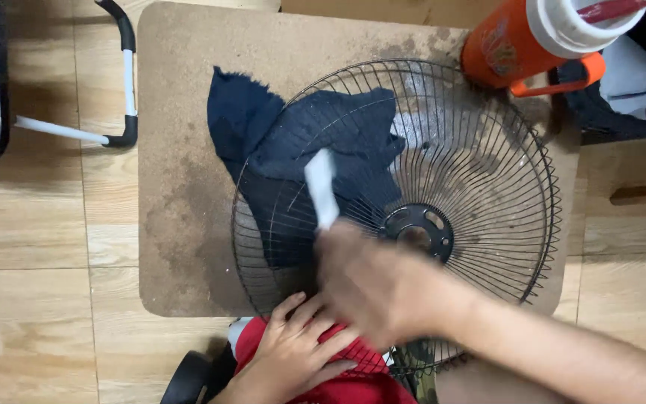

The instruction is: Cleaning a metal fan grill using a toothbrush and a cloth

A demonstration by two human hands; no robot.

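Wooden plank flooring [31, 247] surrounds a low brown board table [181, 224] with rounded corners; its surface shows dark, damp-looking stains.

Head view: a round black wire fan guard [487, 172] lies flat on the board, its near rim overhanging the table edge toward the person. A dark blue cloth [315, 142] lies on the far left part of the guard, partly under the wires and partly spilling onto the board. The right hand [371, 280] is motion-blurred and closed around a narrow white tool [321, 187], apparently a brush handle, angled over the wires left of the hub; what its tip does cannot be made out. The left hand [293, 352] rests with fingers spread, lying flat on red fabric [353, 381] at the near rim; it grips nothing.

Progress, as a judgement: scrubbing appears to be under way on the left half of the guard. The wires on the right side look dull and dusty, suggesting that part remains. No rinsing or drying is evident.

Also present: an orange jug with a white lid [540, 37] at the far right corner, and a white-and-black tubular frame [125, 82] at left.
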